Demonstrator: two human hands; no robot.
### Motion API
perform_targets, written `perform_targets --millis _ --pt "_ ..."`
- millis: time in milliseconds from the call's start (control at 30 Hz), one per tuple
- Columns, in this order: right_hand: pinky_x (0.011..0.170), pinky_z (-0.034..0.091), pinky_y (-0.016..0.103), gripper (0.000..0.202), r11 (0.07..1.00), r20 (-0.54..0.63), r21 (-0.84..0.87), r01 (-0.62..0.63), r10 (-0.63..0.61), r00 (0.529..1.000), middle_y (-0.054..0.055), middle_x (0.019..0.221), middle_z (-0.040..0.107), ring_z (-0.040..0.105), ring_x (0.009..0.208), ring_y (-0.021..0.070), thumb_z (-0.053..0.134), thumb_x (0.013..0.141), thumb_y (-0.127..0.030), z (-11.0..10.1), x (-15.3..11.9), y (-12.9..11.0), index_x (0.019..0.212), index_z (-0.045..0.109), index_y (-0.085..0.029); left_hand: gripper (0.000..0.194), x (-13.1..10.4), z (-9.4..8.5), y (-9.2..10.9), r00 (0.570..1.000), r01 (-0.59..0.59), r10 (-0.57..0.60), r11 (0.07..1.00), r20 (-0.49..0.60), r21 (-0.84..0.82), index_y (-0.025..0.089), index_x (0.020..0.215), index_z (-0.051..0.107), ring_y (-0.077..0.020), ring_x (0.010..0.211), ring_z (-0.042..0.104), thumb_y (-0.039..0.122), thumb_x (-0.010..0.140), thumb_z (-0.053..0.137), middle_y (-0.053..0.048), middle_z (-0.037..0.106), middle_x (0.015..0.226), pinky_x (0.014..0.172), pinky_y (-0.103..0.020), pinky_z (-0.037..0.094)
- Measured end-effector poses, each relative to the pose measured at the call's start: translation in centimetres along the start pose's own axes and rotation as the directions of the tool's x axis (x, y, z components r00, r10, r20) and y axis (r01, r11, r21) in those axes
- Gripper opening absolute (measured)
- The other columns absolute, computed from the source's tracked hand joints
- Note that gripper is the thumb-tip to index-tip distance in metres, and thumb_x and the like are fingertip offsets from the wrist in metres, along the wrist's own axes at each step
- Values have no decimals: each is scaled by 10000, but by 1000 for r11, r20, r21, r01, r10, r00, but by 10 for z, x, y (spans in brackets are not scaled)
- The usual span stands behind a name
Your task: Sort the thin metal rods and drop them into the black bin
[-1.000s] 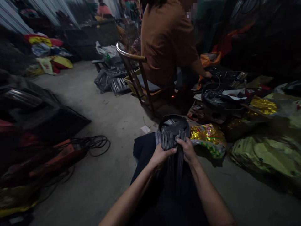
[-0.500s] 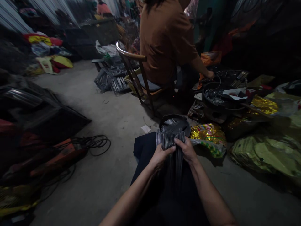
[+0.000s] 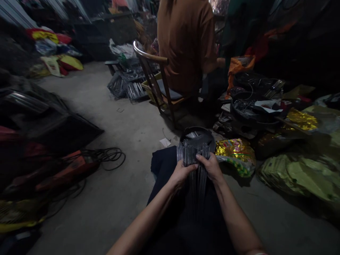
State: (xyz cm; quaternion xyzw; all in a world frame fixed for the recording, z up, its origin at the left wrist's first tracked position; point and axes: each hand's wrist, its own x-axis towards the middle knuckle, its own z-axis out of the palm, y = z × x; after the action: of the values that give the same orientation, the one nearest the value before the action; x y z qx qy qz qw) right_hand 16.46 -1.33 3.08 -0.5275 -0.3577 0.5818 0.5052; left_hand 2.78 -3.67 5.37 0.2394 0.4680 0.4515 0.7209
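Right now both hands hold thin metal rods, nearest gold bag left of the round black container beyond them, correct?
No: nearest gold bag is right of that round black container in the head view. Left hand and right hand do hold thin metal rods.

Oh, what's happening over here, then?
Someone is holding a bunch of thin metal rods above dark cloth at their lap. The left hand grips one side, and the right hand grips the other, both thumbs on top. Just beyond is a dark round container with more rods inside, and a shiny gold bag lies to its right. Farther off, a person in a brown top sits on a chair, back turned.
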Motion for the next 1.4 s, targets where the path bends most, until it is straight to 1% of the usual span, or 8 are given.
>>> perform_targets --millis 167,333,500,700,833,1067,1267,1400 --pt "532 446 239 236 986 32 152 -67 63 998 -45 596 610 564 521 125 755 661 -352 1 -5 -8 792 628 -203 249 0 -2 2 999 37 -36 999 -7 38 116 805 688 -138 558 587 115 557 713 -17 667 650 594 -251 482" --pt "696 505 293 401 1000 8 -8 7 -7 1000 21 808 716 652 707 179 808 626 -428 1 -2 -4 922 678 -192 281 2 -4 1 1000 -13 13 998 -8 69 112 820 687 -139 594 606 118 549 764 -13 681 680 645 -254 498" --pt "715 511 315 381 996 -28 -91 22 -25 999 43 804 728 665 742 209 802 627 -467 -2 2 5 854 689 -183 396 2 -4 -1 1000 -6 4 998 30 62 106 925 702 -179 701 659 154 550 821 -45 722 795 753 -303 521" --pt "737 525 326 345 999 5 33 -9 9 1000 48 875 736 672 793 223 779 642 -433 -3 1 1 877 688 -198 444 3 -4 0 999 -33 32 997 25 63 110 939 719 -225 810 683 188 529 869 -80 745 888 842 -349 518" --pt "617 501 278 304 990 -14 137 -46 49 999 6 721 694 626 622 168 770 640 -404 -4 -1 -2 837 656 -202 406 3 -4 0 996 -71 67 994 53 85 108 908 730 -240 878 683 208 543 874 -98 748 936 896 -358 503" --pt "700 505 308 364 995 7 -96 23 -23 1000 37 801 716 648 723 196 808 627 -435 1 1 -1 858 691 -178 510 5 -1 -3 997 -68 65 996 51 58 108 996 714 -260 918 683 205 525 882 -108 742 984 913 -379 497" --pt "674 500 297 327 998 -4 -46 34 -34 999 34 772 718 646 703 197 763 658 -439 1 1 1 845 686 -182 408 2 -2 -2 1000 -11 10 1000 18 20 112 938 718 -213 777 676 205 561 841 -74 740 863 807 -331 512" --pt "579 470 270 325 999 -12 28 -21 22 1000 -5 630 658 594 563 160 738 676 -444 -1 -2 2 869 675 -190 278 0 -8 -1 1000 11 -12 999 23 45 116 855 721 -154 639 625 154 583 763 -37 711 743 668 -261 486"
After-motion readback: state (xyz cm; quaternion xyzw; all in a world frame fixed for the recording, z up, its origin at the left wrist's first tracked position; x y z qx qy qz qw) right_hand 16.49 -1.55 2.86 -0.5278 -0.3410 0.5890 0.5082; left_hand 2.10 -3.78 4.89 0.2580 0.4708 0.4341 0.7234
